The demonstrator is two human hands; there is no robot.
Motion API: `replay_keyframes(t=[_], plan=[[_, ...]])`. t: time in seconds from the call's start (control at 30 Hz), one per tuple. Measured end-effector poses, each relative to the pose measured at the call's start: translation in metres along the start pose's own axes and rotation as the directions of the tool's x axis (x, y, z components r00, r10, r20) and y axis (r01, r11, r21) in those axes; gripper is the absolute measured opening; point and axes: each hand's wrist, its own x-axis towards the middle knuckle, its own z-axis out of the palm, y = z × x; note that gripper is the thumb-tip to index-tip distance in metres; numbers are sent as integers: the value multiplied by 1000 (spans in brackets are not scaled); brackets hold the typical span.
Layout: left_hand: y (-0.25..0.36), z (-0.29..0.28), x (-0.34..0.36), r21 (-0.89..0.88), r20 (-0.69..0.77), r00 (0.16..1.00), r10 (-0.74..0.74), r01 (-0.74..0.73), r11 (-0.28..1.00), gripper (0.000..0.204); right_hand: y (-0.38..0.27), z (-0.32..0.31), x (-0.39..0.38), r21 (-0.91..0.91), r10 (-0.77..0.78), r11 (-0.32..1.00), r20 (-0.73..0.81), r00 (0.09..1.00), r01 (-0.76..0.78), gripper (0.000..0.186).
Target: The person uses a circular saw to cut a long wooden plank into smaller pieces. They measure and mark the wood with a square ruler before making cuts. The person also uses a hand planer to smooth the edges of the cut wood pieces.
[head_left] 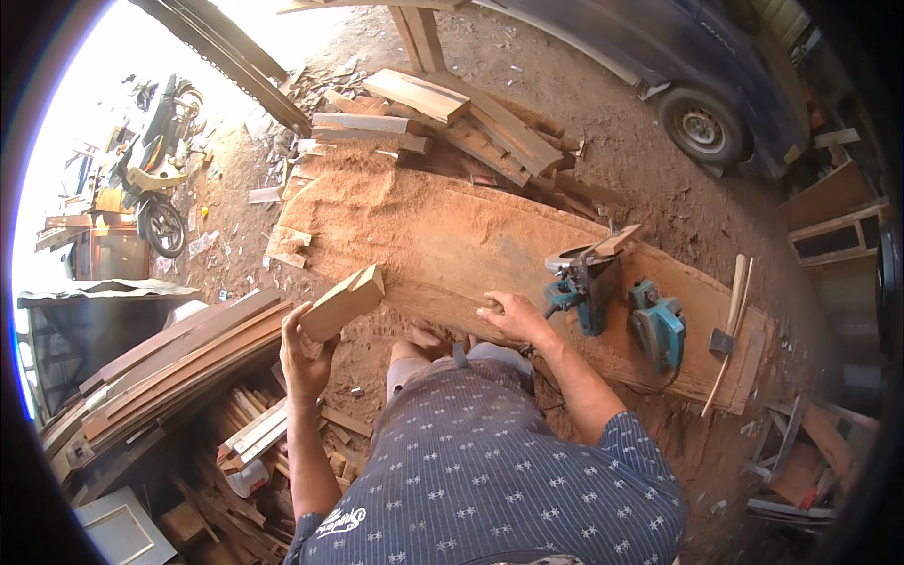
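My left hand (309, 334) grips the end of a short, pale wooden block (344, 303), raised at the left part of the sawdust-covered bench board (443, 245). My right hand (508, 315) has its fingers curled on a wooden plank (438, 309) along the bench's near edge; whether that plank is separate from the bench top is unclear. To the right of this hand stands a teal power saw (589, 297), with a wood offcut on top. Beside it lies a second teal power tool (656, 330), and farther right are thin sticks (739, 292) with a small dark block.
Stacked planks and offcuts (414, 94) lie beyond the bench. More timber (179, 363) is piled at my left. A parked motorbike (155, 179) stands back left, a dark vehicle (716, 66) back right. Wooden frames and scrap (833, 235) line the right side.
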Motion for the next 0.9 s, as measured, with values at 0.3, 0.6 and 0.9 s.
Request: replay_keyframes(t=[0.3, 0.6, 0.9], plan=[[29, -6, -9, -154, -11, 996, -88, 85, 984, 69, 9, 15, 122, 341, 109, 933, 42, 993, -117, 48], [64, 10, -29, -125, 97, 985, -140, 152, 981, 78, 75, -23, 335, 995, 523, 59, 36, 852, -78, 13], [81, 17, -26, -189, 139, 958, -252, 276, 942, 78, 145, -40, 440, 968, 799, 194, -60, 598, -162, 39]])
